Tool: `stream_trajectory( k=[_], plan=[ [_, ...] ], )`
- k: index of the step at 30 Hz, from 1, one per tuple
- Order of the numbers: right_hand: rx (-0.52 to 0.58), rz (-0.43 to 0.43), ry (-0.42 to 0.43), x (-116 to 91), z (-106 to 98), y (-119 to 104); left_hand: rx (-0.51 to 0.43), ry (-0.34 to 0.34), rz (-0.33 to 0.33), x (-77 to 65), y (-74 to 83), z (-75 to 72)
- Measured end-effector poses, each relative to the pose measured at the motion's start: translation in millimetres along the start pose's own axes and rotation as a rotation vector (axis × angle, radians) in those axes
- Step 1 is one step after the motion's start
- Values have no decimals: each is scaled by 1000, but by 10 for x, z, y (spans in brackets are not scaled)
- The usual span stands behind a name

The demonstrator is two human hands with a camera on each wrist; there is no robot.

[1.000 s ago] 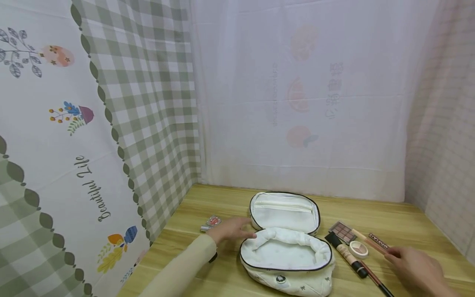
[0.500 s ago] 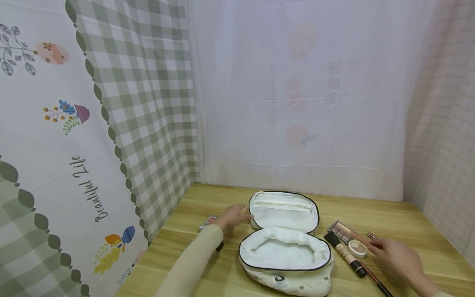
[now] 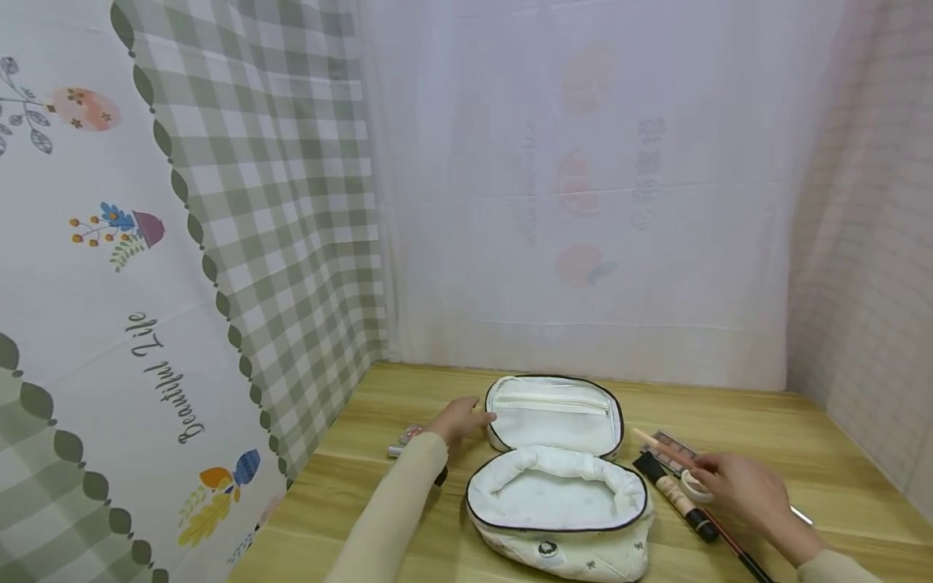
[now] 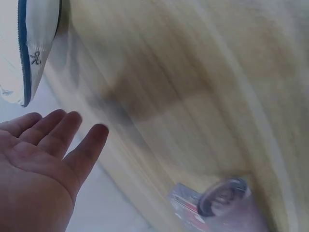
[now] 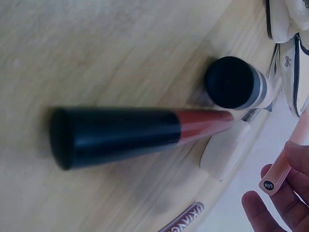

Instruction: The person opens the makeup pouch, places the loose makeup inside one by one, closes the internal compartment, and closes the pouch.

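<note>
Though partly behind right grip, pink tube

Pale pink tube in my right grip looks like smooth, glossy plastic; black-and-red stick reads as smooth plastic, slight sheen; black cap plastic-looking, more matt; pouch is soft matt cloth, puckered padded lining; worktop smooth wood grain, low sheen; side curtain matt checked cloth; back sheet thin creased cloth
</note>
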State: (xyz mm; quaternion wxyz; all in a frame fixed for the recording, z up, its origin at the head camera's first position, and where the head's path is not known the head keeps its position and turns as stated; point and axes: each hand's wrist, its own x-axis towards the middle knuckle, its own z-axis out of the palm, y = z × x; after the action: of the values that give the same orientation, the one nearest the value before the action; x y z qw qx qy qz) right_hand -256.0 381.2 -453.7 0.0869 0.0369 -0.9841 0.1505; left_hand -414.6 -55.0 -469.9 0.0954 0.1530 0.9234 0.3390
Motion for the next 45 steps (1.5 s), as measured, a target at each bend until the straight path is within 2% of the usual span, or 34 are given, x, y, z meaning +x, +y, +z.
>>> stream_trajectory(
  k=[4,14,24,31,34,39,45],
  plan=[
    [-9,0,10,22,2,-24,-38,-8,2,43,13,21],
    [-8,4,7,13,-32,-20,-288,-16,52,80,126,49],
    [-9,-4,27,8,-51,-18,-476,28,8,170,147,63],
    [5,-11,27,19,-56,-60,-445,39,30,233,211,2],
    [5,-11,37,21,-65,-85,-471,36,28,256,261,-27],
    [4,-22,46,35,-72,-122,-510,26,57,309,369,-78],
    [10,-23,40,48,-76,-186,-457,17,108,342,555,-184]
  ],
)
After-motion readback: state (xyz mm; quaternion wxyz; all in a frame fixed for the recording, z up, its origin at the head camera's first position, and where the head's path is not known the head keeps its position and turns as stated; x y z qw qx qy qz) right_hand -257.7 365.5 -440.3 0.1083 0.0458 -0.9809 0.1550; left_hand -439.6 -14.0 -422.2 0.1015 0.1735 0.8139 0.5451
